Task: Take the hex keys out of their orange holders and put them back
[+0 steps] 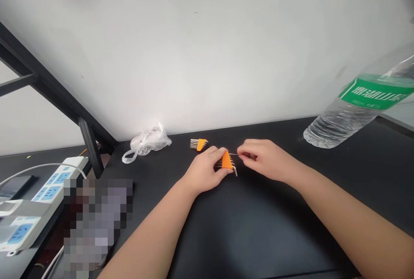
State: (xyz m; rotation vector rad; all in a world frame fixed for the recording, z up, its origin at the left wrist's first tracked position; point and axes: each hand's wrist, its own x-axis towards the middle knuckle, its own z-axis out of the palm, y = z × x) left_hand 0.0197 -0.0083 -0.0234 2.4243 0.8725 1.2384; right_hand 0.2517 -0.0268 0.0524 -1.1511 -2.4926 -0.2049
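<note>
My left hand [207,169] is closed around an orange hex key holder [227,161], thumb below and fingers above. Several silver L-shaped keys sit in that holder, their bent ends pointing right. Just to the right, my right hand [258,158] pinches the end of a thin hex key [233,154] that reaches toward the holder's upper edge; whether it is inside its slot I cannot tell. Behind my left hand, a second orange holder [202,144] full of hex keys lies on the black table [255,223].
A crumpled clear plastic bag [149,139] lies at the back left near the wall. To the right stands a large water bottle [349,106] with a green label. A white power strip [53,190] and cables are at the far left, beside a black metal frame [61,93].
</note>
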